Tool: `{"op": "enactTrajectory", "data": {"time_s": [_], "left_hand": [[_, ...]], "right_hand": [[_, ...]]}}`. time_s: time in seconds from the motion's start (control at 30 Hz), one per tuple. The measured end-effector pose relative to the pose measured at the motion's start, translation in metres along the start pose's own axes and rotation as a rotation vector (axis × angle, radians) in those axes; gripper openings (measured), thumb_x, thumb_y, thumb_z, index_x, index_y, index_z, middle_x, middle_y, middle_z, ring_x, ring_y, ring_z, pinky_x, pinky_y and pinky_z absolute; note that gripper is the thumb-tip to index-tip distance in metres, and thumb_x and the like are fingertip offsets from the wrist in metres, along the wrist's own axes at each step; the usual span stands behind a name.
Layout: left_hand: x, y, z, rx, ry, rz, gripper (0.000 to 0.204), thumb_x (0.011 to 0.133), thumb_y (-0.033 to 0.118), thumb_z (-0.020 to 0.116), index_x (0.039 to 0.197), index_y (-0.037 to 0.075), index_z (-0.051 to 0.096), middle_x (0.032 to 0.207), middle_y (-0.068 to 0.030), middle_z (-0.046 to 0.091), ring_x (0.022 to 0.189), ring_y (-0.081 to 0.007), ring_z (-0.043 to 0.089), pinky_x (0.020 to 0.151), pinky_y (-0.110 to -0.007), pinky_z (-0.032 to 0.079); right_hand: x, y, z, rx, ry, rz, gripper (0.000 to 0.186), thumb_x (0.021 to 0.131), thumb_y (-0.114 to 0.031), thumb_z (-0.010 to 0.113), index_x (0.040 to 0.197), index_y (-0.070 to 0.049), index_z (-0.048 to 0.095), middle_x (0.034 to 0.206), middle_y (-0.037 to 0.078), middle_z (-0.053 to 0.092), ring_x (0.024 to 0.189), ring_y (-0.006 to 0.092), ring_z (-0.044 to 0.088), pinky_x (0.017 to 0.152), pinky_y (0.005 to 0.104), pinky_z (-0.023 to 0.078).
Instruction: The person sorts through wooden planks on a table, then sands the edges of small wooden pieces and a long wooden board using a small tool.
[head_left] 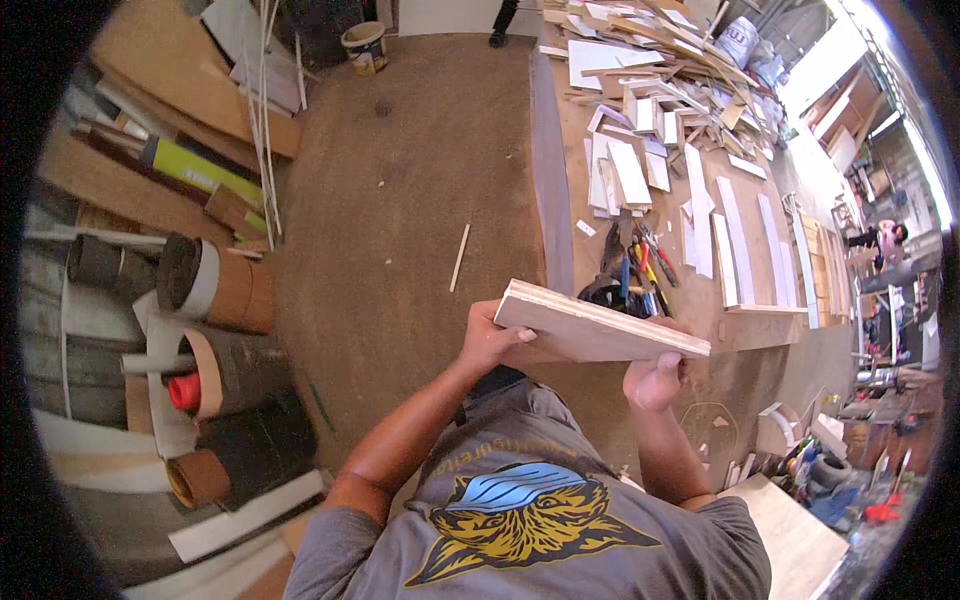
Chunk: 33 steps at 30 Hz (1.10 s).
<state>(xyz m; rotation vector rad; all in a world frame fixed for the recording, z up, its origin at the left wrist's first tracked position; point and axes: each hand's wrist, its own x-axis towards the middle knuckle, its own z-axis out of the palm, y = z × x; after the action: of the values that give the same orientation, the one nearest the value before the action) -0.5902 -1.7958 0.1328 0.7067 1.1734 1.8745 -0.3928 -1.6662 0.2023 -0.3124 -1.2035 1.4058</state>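
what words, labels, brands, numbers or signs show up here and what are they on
Gray shirt: an arc of yellowish lettering, upside down in this view; wording not copied here.
Yellow-green package, left: pale lettering, too small and blurred to read.
White container, top right: dark lettering, too blurred to read.
Bucket, top left: markings too small to read.
Held board: no lettering on the sides that show.

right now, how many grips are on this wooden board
2: the left grip is at the left end of the wooden board, the right grip near its right end. Neither is fully hidden.
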Motion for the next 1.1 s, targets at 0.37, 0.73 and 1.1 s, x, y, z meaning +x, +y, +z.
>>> {"op": "enactTrajectory", "data": {"time_s": [0.37,0.73,1.1], "left_hand": [[0.154,-0.008,-0.1,0.049,-0.153,-0.032,0.064,0.071,0.047,0.09,0.106,-0.002,0.068,0.098,-0.0077,0.069,0.092,-0.0182,0.067,0.081,-0.036,0.055],[0.305,0.028,-0.181,0.277,-0.22,-0.019,0.079,0.078,0.063,0.079,0.12,-0.002,0.066,0.107,-0.0097,0.072,0.1,-0.0202,0.068,0.089,-0.037,0.054],[0.371,0.139,-0.066,1.285,-0.926,0.257,0.056,0.076,0.035,0.085,0.122,0.009,0.067,0.113,-0.0145,0.071,0.098,-0.0339,0.069,0.084,-0.04,0.054]], "right_hand": [[0.073,0.092,0.071,-0.162,-0.046,-0.069,0.042,0.09,-0.036,0.075,0.105,0.001,0.061,0.098,0.017,0.066,0.095,0.0299,0.063,0.084,0.0436,0.051],[0.155,0.155,0.131,-0.602,0.004,0.233,0.016,0.085,-0.003,0.071,0.101,0.0,0.069,0.087,0.003,0.07,0.084,0.0068,0.063,0.074,0.0245,0.051],[0.161,0.255,0.104,-0.582,-0.102,0.44,0.022,0.087,-0.007,0.077,0.107,0.0,0.07,0.096,0.008,0.073,0.089,0.0132,0.068,0.08,0.0294,0.053]]}}
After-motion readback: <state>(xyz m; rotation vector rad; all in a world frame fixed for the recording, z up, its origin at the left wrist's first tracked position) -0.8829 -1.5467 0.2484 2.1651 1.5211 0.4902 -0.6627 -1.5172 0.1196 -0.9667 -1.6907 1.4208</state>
